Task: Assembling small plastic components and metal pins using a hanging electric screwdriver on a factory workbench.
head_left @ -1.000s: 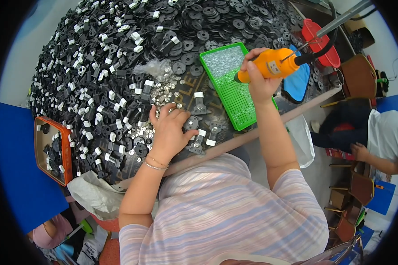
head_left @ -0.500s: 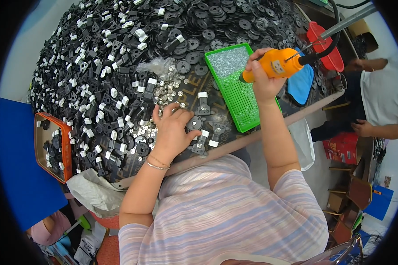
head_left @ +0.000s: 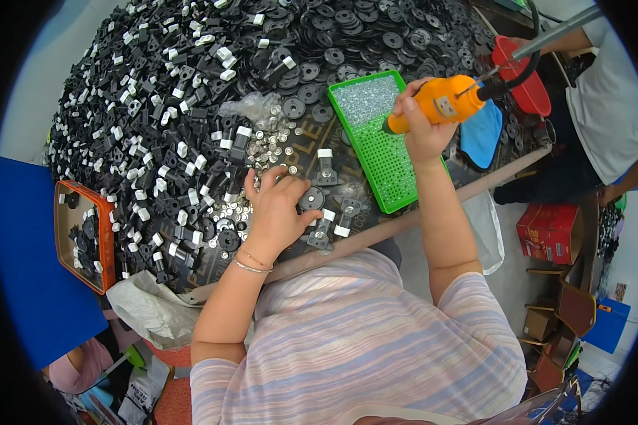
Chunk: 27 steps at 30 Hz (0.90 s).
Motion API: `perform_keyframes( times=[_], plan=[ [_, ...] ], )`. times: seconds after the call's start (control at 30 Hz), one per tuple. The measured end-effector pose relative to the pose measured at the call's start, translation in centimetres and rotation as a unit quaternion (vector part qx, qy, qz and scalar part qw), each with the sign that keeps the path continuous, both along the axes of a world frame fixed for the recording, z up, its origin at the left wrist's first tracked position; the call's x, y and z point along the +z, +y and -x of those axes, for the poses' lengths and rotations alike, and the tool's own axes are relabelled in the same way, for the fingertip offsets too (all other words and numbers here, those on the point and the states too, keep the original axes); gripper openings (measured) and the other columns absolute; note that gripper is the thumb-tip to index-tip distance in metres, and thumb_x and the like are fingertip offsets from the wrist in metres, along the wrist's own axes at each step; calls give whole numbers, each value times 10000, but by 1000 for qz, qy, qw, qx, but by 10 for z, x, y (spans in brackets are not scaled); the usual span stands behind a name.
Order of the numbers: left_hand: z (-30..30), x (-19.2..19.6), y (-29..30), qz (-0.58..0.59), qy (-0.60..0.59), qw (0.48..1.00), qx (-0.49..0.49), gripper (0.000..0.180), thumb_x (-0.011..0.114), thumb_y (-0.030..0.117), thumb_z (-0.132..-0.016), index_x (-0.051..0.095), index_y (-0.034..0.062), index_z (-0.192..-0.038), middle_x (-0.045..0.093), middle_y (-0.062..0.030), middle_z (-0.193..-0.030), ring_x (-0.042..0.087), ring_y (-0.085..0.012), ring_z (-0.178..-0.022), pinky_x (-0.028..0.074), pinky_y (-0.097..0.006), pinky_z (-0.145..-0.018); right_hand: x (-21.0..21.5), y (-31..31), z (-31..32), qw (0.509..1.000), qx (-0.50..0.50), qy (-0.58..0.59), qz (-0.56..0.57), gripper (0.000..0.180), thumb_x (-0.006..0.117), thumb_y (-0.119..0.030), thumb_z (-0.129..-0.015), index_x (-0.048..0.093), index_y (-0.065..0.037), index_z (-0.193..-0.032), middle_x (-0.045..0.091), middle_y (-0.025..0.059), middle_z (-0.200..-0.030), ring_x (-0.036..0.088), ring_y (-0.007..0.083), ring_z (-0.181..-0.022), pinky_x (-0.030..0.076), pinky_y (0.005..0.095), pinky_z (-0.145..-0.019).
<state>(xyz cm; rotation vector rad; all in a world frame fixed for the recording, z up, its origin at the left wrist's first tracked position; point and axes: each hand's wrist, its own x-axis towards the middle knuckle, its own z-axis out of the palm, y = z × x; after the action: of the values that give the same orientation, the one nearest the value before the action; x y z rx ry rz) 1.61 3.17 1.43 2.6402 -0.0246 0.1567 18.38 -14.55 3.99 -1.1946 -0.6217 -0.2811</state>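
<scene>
My right hand [head_left: 427,134] is wrapped round an orange electric screwdriver [head_left: 439,105], its dark tip pointing left over a green perforated tray [head_left: 373,164]. Small silvery screws [head_left: 365,98] fill the tray's far end and are scattered over the nearer part. My left hand [head_left: 276,205] rests palm down on the table with its fingers spread. Between its thumb and forefinger lies a black disc [head_left: 312,198]; whether they press on it I cannot tell. Black brackets with white ends [head_left: 321,230] lie by the thumb. Small round metal pieces [head_left: 266,152] lie beyond and beside that hand.
Black parts with white ends [head_left: 142,127] are heaped at left, black discs [head_left: 347,32] at the back. An orange-rimmed box [head_left: 108,241] stands far left. A blue pad [head_left: 480,138] and red basin [head_left: 524,81] sit at right. A pipe [head_left: 475,185] edges the table; another person [head_left: 609,106] stands beyond.
The other person at the right has leaned in toward the table, an arm now near the red basin. My hands and the screwdriver have barely moved.
</scene>
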Motion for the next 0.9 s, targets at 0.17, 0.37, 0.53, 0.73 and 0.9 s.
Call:
perform_keyframes(
  times=[0.17, 0.37, 0.53, 0.73, 0.9],
  plan=[
    [1, -2, 1, 1, -8, 1000, 2, 480, 792, 304, -536, 640, 100, -943, 624, -24, -944, 449, -253, -1105, 147, -534, -1003, 4, 1, -2, 1000, -1, -7, 2, 264, 575, 32, -760, 460, -18, -991, 549, 100, -804, 550, 163, -623, 464, 283, -586],
    [2, -2, 2, 26, -19, 999, -7, 451, 781, 287, -549, 638, 91, -929, 602, -28, -927, 450, -273, -1092, 148, -548, -991, 30, -2, 26, 994, 71, 26, -85, 263, 564, -64, -773, 453, -30, -1009, 513, 132, -873, 530, 193, -644, 462, 295, -602],
    [4, -4, 4, 27, -24, 999, -4, 451, 788, 265, -540, 638, 89, -928, 598, -22, -921, 454, -270, -1084, 169, -554, -985, 40, 23, 80, 981, 190, 24, -13, 312, 647, -168, -787, 436, -18, -961, 495, 134, -844, 535, 180, -609, 478, 287, -560],
    [1, -4, 3, 24, -15, 1000, -7, 431, 793, 264, -538, 643, 111, -912, 600, -9, -920, 457, -250, -1084, 157, -558, -987, 23, 41, 85, 977, 206, -26, 54, 278, 622, -68, -775, 431, -10, -969, 498, 124, -853, 534, 161, -624, 467, 255, -560],
    [-2, -6, 6, 30, -16, 999, 0, 431, 793, 270, -544, 643, 113, -915, 602, -12, -922, 456, -257, -1091, 153, -558, -989, 18, 48, 87, 969, 242, 20, 38, 294, 622, -14, -725, 450, -25, -962, 502, 97, -851, 526, 143, -677, 443, 252, -604]
  ],
)
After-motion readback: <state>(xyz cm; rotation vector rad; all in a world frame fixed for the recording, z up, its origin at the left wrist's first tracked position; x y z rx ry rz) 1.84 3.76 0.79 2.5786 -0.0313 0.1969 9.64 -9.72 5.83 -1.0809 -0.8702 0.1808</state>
